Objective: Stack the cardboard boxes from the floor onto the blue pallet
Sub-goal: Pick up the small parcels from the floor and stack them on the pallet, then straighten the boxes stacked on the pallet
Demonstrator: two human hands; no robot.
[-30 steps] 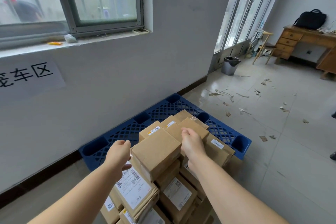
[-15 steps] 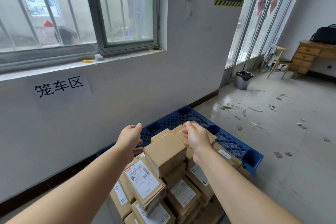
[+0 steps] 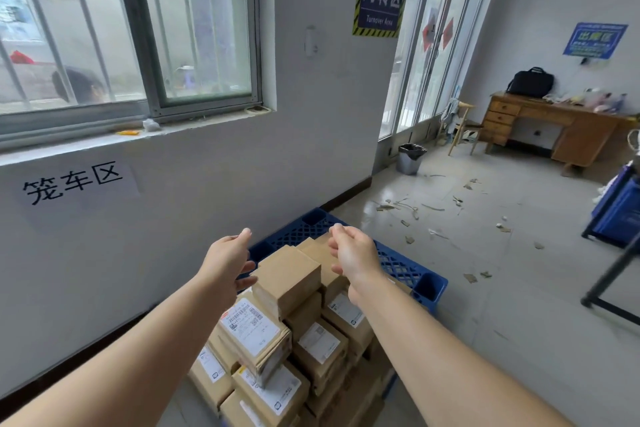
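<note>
- Head view, step in hand: both hands hover above the stack of cardboard boxes (image 3: 311, 350) and neither holds anything. The left hand (image 3: 228, 260) has its fingers spread and relaxed, just left of the top box (image 3: 287, 274). The right hand (image 3: 356, 253) has loosely curled fingers, just right of that box and clear of it. This looks like the gap between setting one box down and fetching another.
- Head view, the task's things: the boxes are piled several layers high on the near part of the blue pallet (image 3: 401, 267), whose far lattice shows bare behind them. The top box sits slightly askew on the pile.
- Head view, next move: no loose box shows on the floor (image 3: 519, 288) here. The person probably has to turn away to find one, then set it on the bare far part of the pallet or squarely on the pile.
- Head view, risk: the pile is uneven, so a careless placement could tip the top box.
- Head view, surroundings: cardboard scraps (image 3: 408, 210) litter the floor beyond the pallet. A bin (image 3: 410, 159), a wooden desk (image 3: 554, 128) carrying a black bag (image 3: 531, 81) and a blue crate (image 3: 620, 208) stand well apart.
- Head view, obstruction: the wall (image 3: 242, 166) runs close along the pallet's left side.
</note>
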